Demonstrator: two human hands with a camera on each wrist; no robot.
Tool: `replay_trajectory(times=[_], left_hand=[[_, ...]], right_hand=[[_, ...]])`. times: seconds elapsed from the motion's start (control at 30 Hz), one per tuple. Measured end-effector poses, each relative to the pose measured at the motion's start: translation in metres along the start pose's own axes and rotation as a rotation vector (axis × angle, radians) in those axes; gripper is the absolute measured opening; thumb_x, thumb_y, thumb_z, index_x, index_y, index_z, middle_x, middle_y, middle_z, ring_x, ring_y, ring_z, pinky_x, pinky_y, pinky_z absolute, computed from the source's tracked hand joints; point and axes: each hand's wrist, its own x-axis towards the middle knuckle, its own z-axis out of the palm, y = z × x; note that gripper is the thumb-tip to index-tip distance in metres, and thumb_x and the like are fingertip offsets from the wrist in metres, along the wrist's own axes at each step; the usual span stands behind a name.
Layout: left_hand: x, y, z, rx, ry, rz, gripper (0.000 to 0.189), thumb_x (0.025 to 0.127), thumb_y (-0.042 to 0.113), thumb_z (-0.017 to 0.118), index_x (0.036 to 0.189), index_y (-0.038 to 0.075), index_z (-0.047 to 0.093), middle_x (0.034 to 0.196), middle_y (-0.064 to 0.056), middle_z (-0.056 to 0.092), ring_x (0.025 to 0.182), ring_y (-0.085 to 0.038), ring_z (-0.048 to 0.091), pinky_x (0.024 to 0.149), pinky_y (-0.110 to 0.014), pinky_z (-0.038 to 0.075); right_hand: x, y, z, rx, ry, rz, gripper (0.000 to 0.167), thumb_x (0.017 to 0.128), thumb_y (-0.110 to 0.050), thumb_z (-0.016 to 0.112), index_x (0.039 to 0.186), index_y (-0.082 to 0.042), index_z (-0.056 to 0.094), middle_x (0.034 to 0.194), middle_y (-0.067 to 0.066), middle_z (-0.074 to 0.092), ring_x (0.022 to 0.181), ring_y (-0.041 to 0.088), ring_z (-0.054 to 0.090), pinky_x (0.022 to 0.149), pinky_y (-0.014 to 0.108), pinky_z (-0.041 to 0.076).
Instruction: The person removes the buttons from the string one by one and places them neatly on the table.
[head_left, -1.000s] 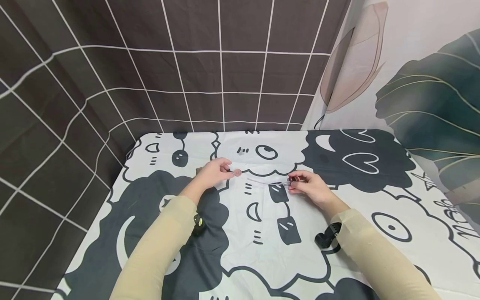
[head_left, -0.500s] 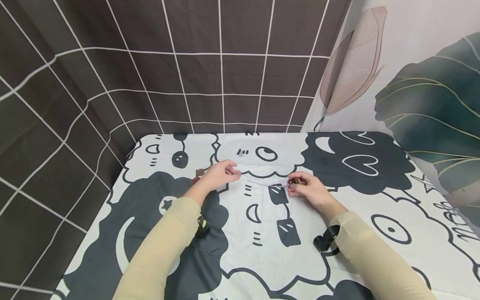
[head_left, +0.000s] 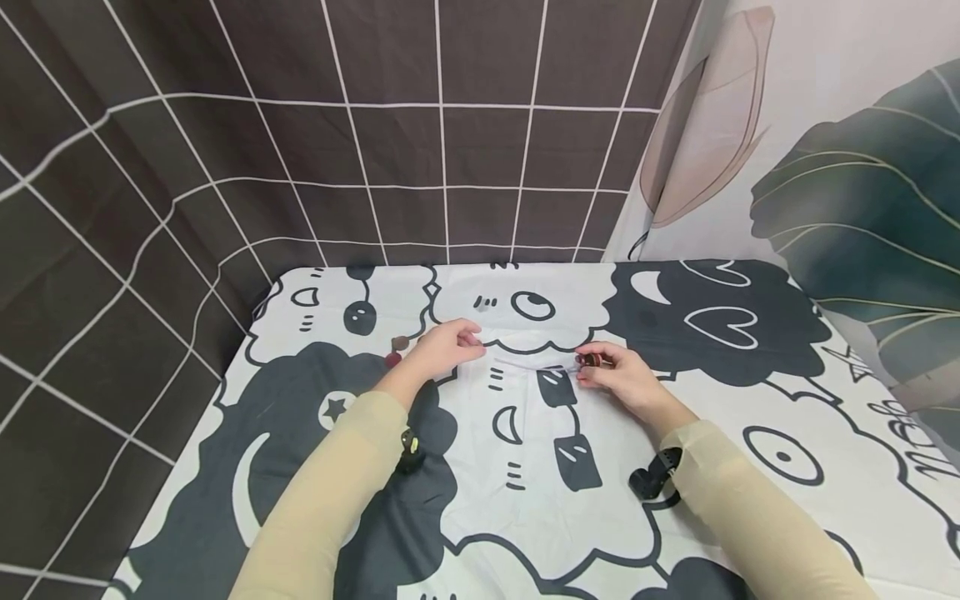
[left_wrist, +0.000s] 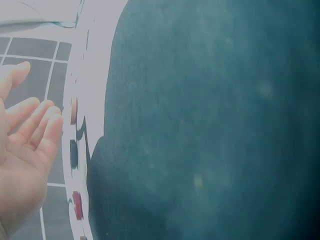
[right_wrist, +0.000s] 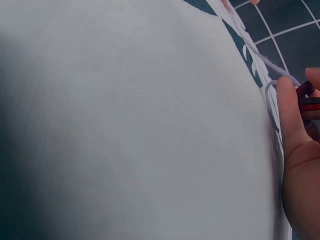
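In the head view, my left hand (head_left: 450, 348) is held over the patterned cloth, thumb apart from the loosely bent fingers. The left wrist view shows its palm with nothing between thumb and fingers. My right hand (head_left: 617, 375) pinches a small stack of red and dark brown buttons (head_left: 589, 360). A thin pale lilac string (right_wrist: 270, 64) runs from the right fingers toward the left fingertips, with a short loop beside the right thumb. Behind the left wrist lie a brown button (head_left: 401, 342) and a red button (head_left: 392, 359).
The black-and-white cartoon-print cloth (head_left: 555, 533) covers the table. A dark cloth with a white grid (head_left: 390, 142) hangs behind and to the left. At the right hangs a pale leaf-print curtain (head_left: 862, 192).
A second ago the left hand pinched a pinkish-brown button; now no button shows there and the hand sits slightly farther right. The right hand keeps its place and its hold.
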Motion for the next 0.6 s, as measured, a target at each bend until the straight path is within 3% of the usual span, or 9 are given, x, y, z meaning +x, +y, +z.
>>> replay_trajectory(times=[0.27,0.6], left_hand=[[-0.0002,0.0030,0.0007,0.005,-0.004,-0.003,0.046,0.087,0.029,0.066,0.126,0.009,0.055,0.107,-0.003,0.062,0.103,-0.018,0.057,0.088,-0.033,0.046],[0.0027,0.0057,0.0048,-0.032,-0.006,0.005,0.046,0.086,0.027,0.067,0.127,0.008,0.054,0.106,-0.003,0.061,0.102,-0.018,0.057,0.086,-0.034,0.047]], right_hand=[[-0.0010,-0.0006,0.0002,0.013,-0.003,0.004,0.044,0.080,0.009,0.062,0.121,0.017,0.048,0.102,0.012,0.053,0.086,0.012,0.061,0.076,0.033,0.053],[-0.0015,-0.0003,-0.0001,-0.010,-0.003,0.007,0.042,0.081,0.008,0.063,0.119,0.017,0.049,0.098,0.012,0.049,0.085,0.012,0.061,0.077,0.033,0.053]])
